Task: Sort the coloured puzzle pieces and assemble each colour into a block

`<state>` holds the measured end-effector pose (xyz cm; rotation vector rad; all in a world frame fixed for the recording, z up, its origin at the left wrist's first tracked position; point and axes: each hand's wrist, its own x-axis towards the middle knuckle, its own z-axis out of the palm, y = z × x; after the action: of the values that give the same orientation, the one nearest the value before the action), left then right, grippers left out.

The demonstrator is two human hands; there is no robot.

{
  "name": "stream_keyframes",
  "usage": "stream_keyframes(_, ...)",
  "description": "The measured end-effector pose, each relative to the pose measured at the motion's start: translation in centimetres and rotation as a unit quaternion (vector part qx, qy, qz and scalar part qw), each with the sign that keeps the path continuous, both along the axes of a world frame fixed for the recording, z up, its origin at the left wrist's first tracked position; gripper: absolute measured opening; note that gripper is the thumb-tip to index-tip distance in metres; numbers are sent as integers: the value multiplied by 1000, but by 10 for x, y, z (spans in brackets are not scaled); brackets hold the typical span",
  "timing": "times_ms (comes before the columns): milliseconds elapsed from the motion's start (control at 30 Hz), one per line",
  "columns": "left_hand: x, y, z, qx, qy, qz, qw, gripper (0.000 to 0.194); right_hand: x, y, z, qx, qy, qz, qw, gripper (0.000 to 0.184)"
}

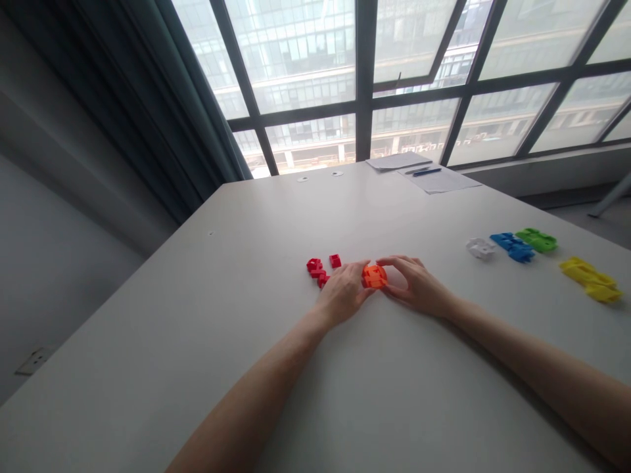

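Between my two hands is an orange plastic block piece (374,277), with slots on its upper face. My left hand (345,289) grips its left side, thumb and fingers bent around the edge. From the other side, my right hand (409,282) pinches it between thumb and fingertips. Several red plastic pieces (314,268) lie just beyond and left of my left hand, which partly hides one of them. A separate red piece (335,261) sits a little apart, near my left fingers.
On the right of the white table (197,341) lie white pieces (480,248), blue pieces (513,247), green pieces (537,240) and yellow pieces (591,278). Papers (398,161) and a dark pen (426,172) rest at the far edge by the window. A dark curtain (162,98) hangs left.
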<state>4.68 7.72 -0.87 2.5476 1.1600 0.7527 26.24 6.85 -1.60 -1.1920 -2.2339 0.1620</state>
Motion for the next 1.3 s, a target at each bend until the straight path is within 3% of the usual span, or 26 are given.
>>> stream_keyframes(1300, -2, 1, -2, -3, -19, -9, 1000, 69, 1, -3, 4, -45, 23, 14, 999, 41)
